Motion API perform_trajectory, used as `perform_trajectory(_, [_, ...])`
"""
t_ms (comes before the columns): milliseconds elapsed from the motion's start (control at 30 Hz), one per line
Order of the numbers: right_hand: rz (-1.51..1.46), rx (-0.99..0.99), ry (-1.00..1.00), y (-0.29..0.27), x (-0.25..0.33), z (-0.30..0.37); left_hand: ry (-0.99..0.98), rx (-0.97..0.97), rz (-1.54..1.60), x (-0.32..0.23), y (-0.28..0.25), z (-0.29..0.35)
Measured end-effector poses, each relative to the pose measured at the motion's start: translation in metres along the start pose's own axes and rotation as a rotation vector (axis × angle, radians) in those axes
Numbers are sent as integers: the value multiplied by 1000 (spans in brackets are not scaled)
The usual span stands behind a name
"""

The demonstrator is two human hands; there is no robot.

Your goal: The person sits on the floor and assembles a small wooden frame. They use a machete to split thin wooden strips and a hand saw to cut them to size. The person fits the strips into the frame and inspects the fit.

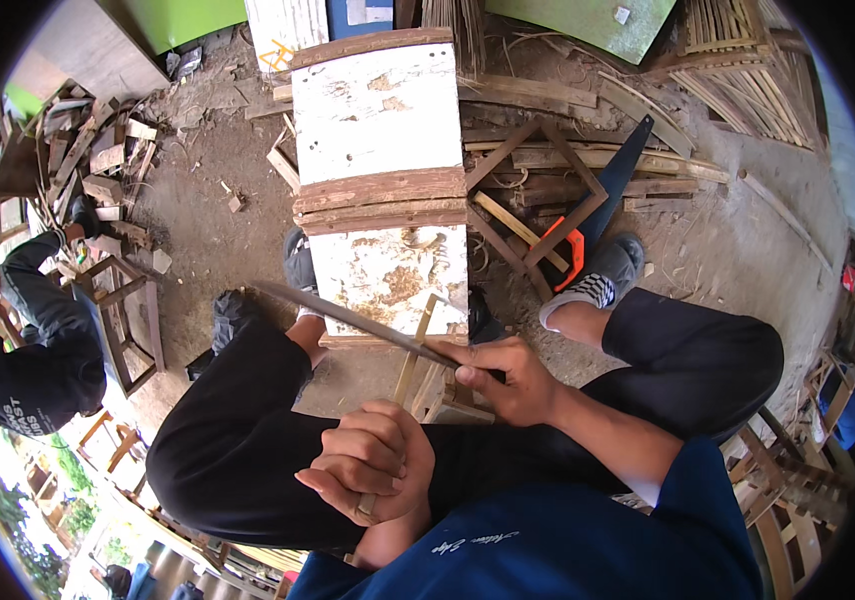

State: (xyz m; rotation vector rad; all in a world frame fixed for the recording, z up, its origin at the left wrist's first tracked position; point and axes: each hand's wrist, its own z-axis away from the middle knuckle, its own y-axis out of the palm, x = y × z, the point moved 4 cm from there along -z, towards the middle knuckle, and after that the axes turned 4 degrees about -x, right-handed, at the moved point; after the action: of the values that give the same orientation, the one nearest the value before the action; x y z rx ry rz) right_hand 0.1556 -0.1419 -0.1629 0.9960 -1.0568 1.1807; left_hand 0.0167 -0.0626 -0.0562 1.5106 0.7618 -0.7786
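Note:
My left hand [376, 460] is closed in a fist around a thin, light strip of wood or bamboo [405, 378]. The strip's upper end rises away from me over the near end of the board, and a short bit pokes out below the fist. Gripped in my right hand [520, 380] is a long dark knife [338, 314], its blade reaching up and left across the strip. My right thumb and fingers press near the blade's base; the handle is mostly hidden. Between my knees, a worn white board with brown wooden battens [378, 120] stretches away from me.
Right of the board lie a handsaw with an orange handle [576, 258], a square wooden frame [508, 150] and several planks. Scrap wood [78, 150] is piled at the far left. Another person [38, 330] sits at the left by a wooden stool frame [128, 300].

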Motion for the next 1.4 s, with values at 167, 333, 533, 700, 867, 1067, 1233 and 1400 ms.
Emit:
perform_trajectory(167, [13, 16, 192, -7, -11, 2, 32, -67, -22, 0, -3, 0])
perform_trajectory(333, [34, 24, 326, -8, -12, -1, 30, -62, -24, -1, -4, 0])
perform_trajectory(533, [33, 64, 185, -12, -9, -4, 30, -30, -33, 0, -3, 3])
perform_trajectory(700, [115, 53, -85, -11, -11, -4, 25, -21, -22, 0, -3, 2])
perform_trajectory(867, [150, -13, 193, -20, -24, -4, 31, -44, -8, 1, -6, 1])
perform_trajectory(1067, [203, -3, 158, -19, -29, -7, -4, -44, 41, 2, -7, 4])
perform_trajectory(1233, [293, -58, 80, -17, -28, -7, -27, -85, 146, 0, -8, -3])
perform_trajectory(1400, [231, -192, 8, -23, 19, -4, 15, -309, 187, -44, -20, -27])
